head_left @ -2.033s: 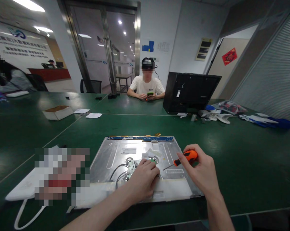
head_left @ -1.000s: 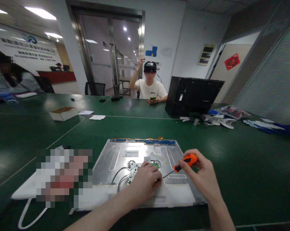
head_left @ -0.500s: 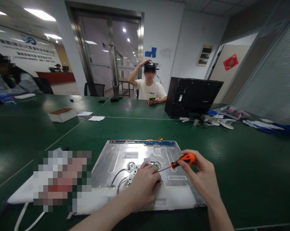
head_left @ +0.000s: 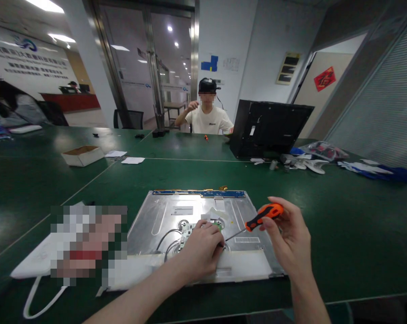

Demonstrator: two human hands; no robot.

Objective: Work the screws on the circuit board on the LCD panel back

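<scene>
My right hand point(head_left: 291, 238) grips a screwdriver point(head_left: 263, 217) by its orange and black handle. The thin shaft slants down left toward the fingers of my left hand point(head_left: 205, 245). That hand lies, fingers curled, over a small circuit board point(head_left: 186, 231) with black cables; its fingertips and whatever they hold are hidden, as is the screwdriver's tip. Beneath both is a flat silver display panel point(head_left: 141, 234), lying back side up. A narrow blue circuit strip point(head_left: 200, 193) runs along its far edge, and a white band point(head_left: 247, 263) crosses its near side.
A white bag point(head_left: 31, 261) with blurred contents lies left of the panel. Farther back are an open cardboard box point(head_left: 83, 155), paper slips point(head_left: 133, 160), and a black monitor point(head_left: 274, 128) amid loose parts. A person in a white shirt point(head_left: 206, 119) sits across the green table point(head_left: 352, 225).
The screwdriver and my right hand have shifted slightly right, and more shaft shows. My left hand stays over the circuit board. The person opposite has lowered a hand from their headgear.
</scene>
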